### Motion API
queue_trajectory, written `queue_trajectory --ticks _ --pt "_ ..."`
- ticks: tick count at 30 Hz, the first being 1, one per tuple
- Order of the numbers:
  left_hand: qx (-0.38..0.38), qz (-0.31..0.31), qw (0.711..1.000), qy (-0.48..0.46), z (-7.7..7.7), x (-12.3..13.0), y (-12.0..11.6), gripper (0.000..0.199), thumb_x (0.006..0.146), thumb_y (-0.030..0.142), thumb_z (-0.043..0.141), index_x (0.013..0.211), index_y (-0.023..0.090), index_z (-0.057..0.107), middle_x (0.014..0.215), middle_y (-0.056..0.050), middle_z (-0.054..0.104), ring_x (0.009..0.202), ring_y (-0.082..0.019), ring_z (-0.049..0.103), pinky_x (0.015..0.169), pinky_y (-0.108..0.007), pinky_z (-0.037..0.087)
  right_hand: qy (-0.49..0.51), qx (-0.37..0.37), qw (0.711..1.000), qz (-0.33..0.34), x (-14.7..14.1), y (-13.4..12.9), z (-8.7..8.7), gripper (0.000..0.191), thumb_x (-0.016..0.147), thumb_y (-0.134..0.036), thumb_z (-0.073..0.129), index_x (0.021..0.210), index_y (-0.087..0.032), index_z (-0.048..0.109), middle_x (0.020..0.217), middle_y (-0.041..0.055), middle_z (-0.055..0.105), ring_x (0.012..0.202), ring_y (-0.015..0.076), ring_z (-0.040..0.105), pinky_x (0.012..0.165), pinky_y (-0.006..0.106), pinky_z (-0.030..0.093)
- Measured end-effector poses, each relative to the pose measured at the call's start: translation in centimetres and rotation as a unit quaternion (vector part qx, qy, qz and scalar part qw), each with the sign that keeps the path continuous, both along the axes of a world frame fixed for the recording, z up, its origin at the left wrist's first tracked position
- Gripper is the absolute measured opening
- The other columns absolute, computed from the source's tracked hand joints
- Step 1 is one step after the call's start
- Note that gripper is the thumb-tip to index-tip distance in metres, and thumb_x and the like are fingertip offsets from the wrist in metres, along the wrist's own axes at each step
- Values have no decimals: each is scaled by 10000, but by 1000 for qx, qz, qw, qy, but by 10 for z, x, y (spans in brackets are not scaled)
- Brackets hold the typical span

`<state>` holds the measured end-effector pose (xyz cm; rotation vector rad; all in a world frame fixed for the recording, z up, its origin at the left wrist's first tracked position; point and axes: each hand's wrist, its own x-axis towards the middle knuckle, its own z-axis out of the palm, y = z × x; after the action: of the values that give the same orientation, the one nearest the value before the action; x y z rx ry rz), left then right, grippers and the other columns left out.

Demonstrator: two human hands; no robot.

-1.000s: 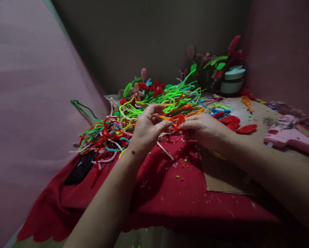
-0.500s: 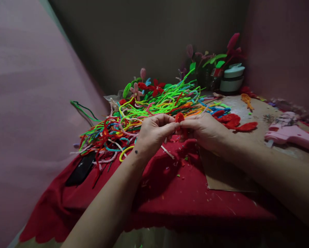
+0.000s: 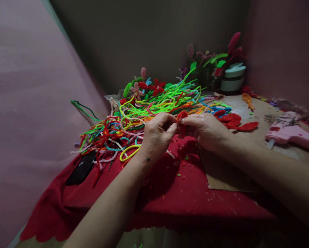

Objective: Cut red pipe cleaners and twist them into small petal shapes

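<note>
Between my hands is a small red pipe-cleaner petal (image 3: 182, 115), bent into a rounded loop. My left hand (image 3: 158, 135) pinches its lower left side with thumb and forefinger. From the other side, my right hand (image 3: 207, 132) grips it, the thumb and forefinger pressed together near its top. Fingers partly cover the lower end of the petal. Behind the hands lies a heap of pipe cleaners (image 3: 159, 108) in green, yellow, red, orange and other colours. More red fuzzy petals (image 3: 232, 121) rest on cardboard just past my right hand.
A pink glue gun (image 3: 286, 134) lies at the right on the cardboard (image 3: 224, 175). A black phone-like object (image 3: 81, 168) is on the red cloth (image 3: 170, 203) at left. Pipe-cleaner flowers (image 3: 157, 88) and a pale-lidded jar (image 3: 233, 81) stand at the back. Small scraps dot the cloth.
My left hand has turned at the wrist and shifted slightly right, its fingers more curled. The red petal has moved a little up and right, still held by both hands.
</note>
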<state>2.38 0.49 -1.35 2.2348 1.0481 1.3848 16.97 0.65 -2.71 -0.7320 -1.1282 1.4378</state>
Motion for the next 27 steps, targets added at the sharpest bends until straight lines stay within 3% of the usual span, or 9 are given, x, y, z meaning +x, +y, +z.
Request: queue_trajectory --ticks 4,8,12,15,17,19,24,27 --pt "42 -16 998 43 2 -1 1 78 721 100 625 671 152 596 780 -12 540 730 -97 507 642 -218 427 -11 12 1000 -12 1 2 -3 149 647 -159 609 499 -157 621 516 15 563 501 109 498 527 252 411" --pt "37 -19 999 -18 4 -1 4 78 717 119 652 659 147 607 875 -42 577 848 -119 541 719 -241 455 25 -23 999 -2 0 3 -2 78 639 -152 654 561 -158 652 592 25 611 579 124 543 590 265 451" --pt "-51 -61 994 -78 3 -1 5 81 721 180 669 679 143 609 839 -34 631 717 -99 570 620 -212 463 31 -26 999 -2 -3 2 0 98 599 -207 734 588 -156 651 576 21 603 571 131 550 591 283 458" --pt "-155 -81 978 -115 3 1 2 104 730 230 666 745 150 603 658 2 630 501 -77 543 445 -183 405 30 -18 999 -9 -4 2 -1 122 584 -205 755 639 -161 656 593 8 605 544 121 548 577 285 456" --pt "-199 -86 968 -127 4 2 0 134 731 260 666 763 156 587 573 17 615 458 -98 561 399 -183 399 26 -10 1000 -1 -3 2 -2 83 610 -175 726 658 -161 659 603 6 603 537 113 543 567 277 446" --pt "-211 -92 965 -123 3 2 1 143 730 269 661 762 165 568 587 15 629 483 -119 596 407 -195 439 19 -7 1000 11 -1 2 -2 29 635 -131 670 624 -152 652 583 9 590 519 103 523 541 262 423" --pt "-215 -110 966 -93 0 -1 7 94 753 224 614 768 175 535 624 20 620 518 -105 597 463 -206 490 -11 -16 1000 24 2 5 -2 140 703 -146 604 564 -148 625 548 23 569 495 103 493 473 246 359" --pt "-245 -133 958 -71 1 -4 10 182 721 159 629 853 184 506 644 35 618 531 -96 604 497 -200 497 12 -51 998 19 0 6 -1 157 733 -153 608 577 -150 627 558 19 563 497 98 491 484 242 380"
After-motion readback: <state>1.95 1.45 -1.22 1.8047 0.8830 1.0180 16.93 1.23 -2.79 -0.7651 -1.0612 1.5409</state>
